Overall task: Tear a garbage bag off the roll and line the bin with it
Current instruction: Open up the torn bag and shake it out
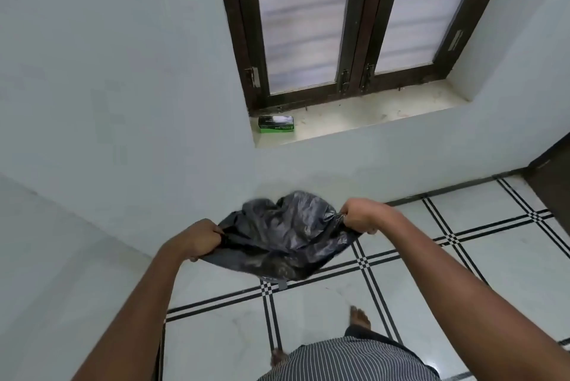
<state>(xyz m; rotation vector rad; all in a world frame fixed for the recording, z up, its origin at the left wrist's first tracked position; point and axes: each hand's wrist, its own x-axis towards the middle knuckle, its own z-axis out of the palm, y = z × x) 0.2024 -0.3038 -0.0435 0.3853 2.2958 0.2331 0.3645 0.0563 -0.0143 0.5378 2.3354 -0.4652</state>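
Observation:
A black garbage bag (283, 238) hangs spread between my two hands at waist height over the tiled floor, its plastic billowed and crumpled. My left hand (197, 240) grips the bag's left edge. My right hand (362, 215) grips its right edge, a little higher. A green and black box of garbage bags (276, 124) lies on the window sill at its left end. No bin shows in this view; a small grey bit (282, 285) peeks out under the bag.
A white wall (123, 103) stands straight ahead, with a dark-framed window (348, 25) above the stone sill (370, 112). The floor (462, 257) is white tile with black lines. My bare feet (359, 317) stand near the bottom. A dark door edge (552, 183) is at the right.

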